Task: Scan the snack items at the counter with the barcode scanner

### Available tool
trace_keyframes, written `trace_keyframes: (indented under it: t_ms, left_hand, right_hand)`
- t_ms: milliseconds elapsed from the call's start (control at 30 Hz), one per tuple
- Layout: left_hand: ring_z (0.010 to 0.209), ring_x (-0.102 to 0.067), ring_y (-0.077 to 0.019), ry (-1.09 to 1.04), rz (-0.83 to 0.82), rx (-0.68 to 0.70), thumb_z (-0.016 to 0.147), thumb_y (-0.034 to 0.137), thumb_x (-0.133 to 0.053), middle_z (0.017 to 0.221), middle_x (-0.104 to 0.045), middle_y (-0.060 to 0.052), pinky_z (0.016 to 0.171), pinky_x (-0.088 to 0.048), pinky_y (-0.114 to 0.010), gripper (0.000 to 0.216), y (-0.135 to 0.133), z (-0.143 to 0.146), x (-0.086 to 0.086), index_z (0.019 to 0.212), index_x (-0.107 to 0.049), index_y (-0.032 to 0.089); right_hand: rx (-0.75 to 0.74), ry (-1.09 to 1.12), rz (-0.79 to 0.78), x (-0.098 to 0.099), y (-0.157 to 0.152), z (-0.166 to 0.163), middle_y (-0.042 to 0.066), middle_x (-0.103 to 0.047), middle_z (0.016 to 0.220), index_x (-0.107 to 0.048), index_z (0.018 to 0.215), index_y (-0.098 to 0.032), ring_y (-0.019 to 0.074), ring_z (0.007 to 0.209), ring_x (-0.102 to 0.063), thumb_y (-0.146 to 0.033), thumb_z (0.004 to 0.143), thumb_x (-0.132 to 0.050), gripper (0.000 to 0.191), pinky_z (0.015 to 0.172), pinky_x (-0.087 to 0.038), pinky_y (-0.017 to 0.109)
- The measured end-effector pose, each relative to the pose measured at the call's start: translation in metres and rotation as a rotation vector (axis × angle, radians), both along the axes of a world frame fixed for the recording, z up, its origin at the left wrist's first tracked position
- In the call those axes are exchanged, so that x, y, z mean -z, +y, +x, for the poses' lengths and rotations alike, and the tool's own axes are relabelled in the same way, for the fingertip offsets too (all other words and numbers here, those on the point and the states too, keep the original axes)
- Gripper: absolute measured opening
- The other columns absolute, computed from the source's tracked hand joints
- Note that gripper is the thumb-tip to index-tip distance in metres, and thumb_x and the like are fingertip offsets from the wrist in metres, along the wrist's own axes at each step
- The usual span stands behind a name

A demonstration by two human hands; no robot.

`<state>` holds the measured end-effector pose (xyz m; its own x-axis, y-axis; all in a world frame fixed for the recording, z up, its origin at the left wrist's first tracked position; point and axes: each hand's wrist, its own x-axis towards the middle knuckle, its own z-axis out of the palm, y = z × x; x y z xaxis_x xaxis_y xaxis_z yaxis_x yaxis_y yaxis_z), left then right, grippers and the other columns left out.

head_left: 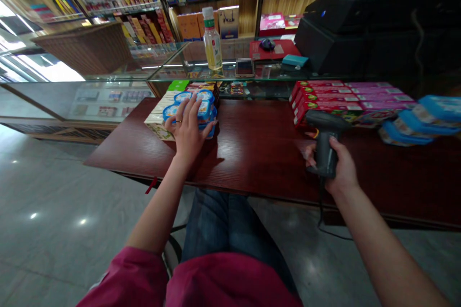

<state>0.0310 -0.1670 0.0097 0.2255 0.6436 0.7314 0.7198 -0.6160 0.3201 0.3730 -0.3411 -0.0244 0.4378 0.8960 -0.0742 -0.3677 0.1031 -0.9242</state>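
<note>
Head view: left hand (187,127) lies flat, fingers spread wide, palm down on top of a stack of blue-lidded tubs (206,97). It grips nothing and only rests on the lids. A ring shows on one finger. The tubs sit on pale boxes (155,122) under and left of that hand, at the far left end of the counter (252,146).

Right hand (340,165) is closed around the grip of a black scanner (326,129), head pointing away from the person, with its cable dropping off the counter's near edge. Just beyond this hand lie red boxes (324,98) in flat rows. To its right are blue packs (425,120), partly blurred. Well beyond both hands a bottle (212,41) stands on a glass case (169,64), and a black machine (360,33) stands further right.

Step, as I judge it: left hand steadying or picking from the tub stack, scanner held ready but well apart from the tubs, not aimed at them. Any scan of a tub would need the fingers to curl over a rim, since the hand is flat. It would also need the scanner head and the tub's label brought to face each other. No barcode is visible from here.
</note>
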Motion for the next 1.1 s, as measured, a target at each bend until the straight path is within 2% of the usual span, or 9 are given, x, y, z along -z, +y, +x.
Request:
trace_keyframes:
  t_ms: [133,300,433,567,667,767,900,1000,1100]
  left_hand:
    - [0.157,-0.047,-0.033,0.008,0.054,0.132,0.106,0.047,-0.059,0.16,-0.062,-0.013,0.13,-0.025,-0.05,0.05,-0.025,0.058,0.003,0.151,-0.061,0.025]
    - [0.144,-0.058,-0.0287,0.212,-0.014,0.57,0.106,0.029,-0.055,0.151,-0.069,-0.011,0.119,-0.037,-0.044,0.044,-0.062,0.189,0.01,0.149,-0.062,0.026]
    - [0.145,-0.056,-0.0313,0.134,-0.098,0.801,0.103,0.026,-0.056,0.155,-0.063,-0.017,0.117,-0.044,-0.046,0.051,-0.073,0.3,0.01,0.154,-0.052,0.018]
    - [0.152,-0.05,-0.0348,0.032,-0.144,0.971,0.1,0.029,-0.063,0.162,-0.054,-0.02,0.124,-0.041,-0.052,0.063,-0.072,0.397,0.007,0.16,-0.043,0.021]
    - [0.154,-0.047,-0.0381,0.006,-0.179,1.056,0.099,0.037,-0.071,0.165,-0.051,-0.018,0.127,-0.037,-0.058,0.068,-0.073,0.452,0.011,0.161,-0.044,0.026]
    - [0.154,-0.046,-0.0409,-0.023,-0.253,1.071,0.098,0.042,-0.074,0.162,-0.054,-0.017,0.128,-0.035,-0.064,0.066,-0.074,0.489,0.02,0.158,-0.049,0.029]
    - [0.151,-0.049,-0.0429,-0.043,-0.375,1.027,0.097,0.034,-0.076,0.151,-0.062,-0.016,0.128,-0.034,-0.069,0.053,-0.068,0.512,0.026,0.148,-0.061,0.029]
    - [0.148,-0.053,-0.0398,-0.093,-0.439,1.081,0.095,0.026,-0.077,0.145,-0.067,-0.012,0.128,-0.036,-0.067,0.044,-0.063,0.508,0.02,0.138,-0.067,0.029]
    - [0.149,-0.055,-0.033,-0.263,-0.562,1.216,0.099,0.026,-0.073,0.149,-0.066,-0.009,0.129,-0.04,-0.059,0.041,-0.063,0.476,0.01,0.139,-0.066,0.029]
  right_hand:
    - [0.18,-0.017,-0.001,0.006,-0.036,0.046,0.001,-0.067,0.067,-0.077,0.105,-0.024,0.0137,0.045,-0.05,-0.063,0.074,-0.078,0.05,0.044,-0.045,0.029]
    - [0.512,-0.028,0.142,0.009,-0.058,0.085,-0.001,-0.064,0.065,-0.07,0.092,-0.024,0.0124,0.044,-0.048,-0.06,0.075,-0.074,0.04,0.044,-0.042,0.028]
    - [0.741,0.07,0.258,0.013,-0.059,0.093,-0.007,-0.062,0.064,-0.064,0.096,-0.024,0.0087,0.043,-0.046,-0.059,0.081,-0.071,0.039,0.047,-0.042,0.024]
    - [0.84,0.121,0.308,0.017,-0.056,0.092,-0.009,-0.061,0.064,-0.061,0.102,-0.023,0.0083,0.044,-0.049,-0.051,0.084,-0.071,0.035,0.051,-0.043,0.023]
    - [0.882,0.173,0.332,0.016,-0.055,0.091,-0.008,-0.063,0.064,-0.06,0.101,-0.023,0.0086,0.045,-0.05,-0.047,0.082,-0.071,0.033,0.049,-0.042,0.023]
    - [0.905,0.225,0.343,0.014,-0.054,0.09,-0.008,-0.063,0.063,-0.06,0.101,-0.022,0.0083,0.044,-0.049,-0.046,0.079,-0.07,0.034,0.048,-0.041,0.022]
    - [0.899,0.234,0.342,0.013,-0.053,0.089,-0.008,-0.063,0.062,-0.059,0.101,-0.022,0.0085,0.044,-0.049,-0.046,0.079,-0.07,0.035,0.048,-0.042,0.023]
    - [0.881,0.223,0.329,0.014,-0.054,0.09,-0.008,-0.062,0.061,-0.059,0.103,-0.022,0.0088,0.043,-0.049,-0.049,0.081,-0.07,0.037,0.048,-0.042,0.023]
    - [0.854,0.207,0.307,0.013,-0.057,0.09,-0.009,-0.061,0.06,-0.06,0.101,-0.022,0.0089,0.043,-0.049,-0.055,0.083,-0.071,0.039,0.049,-0.043,0.023]
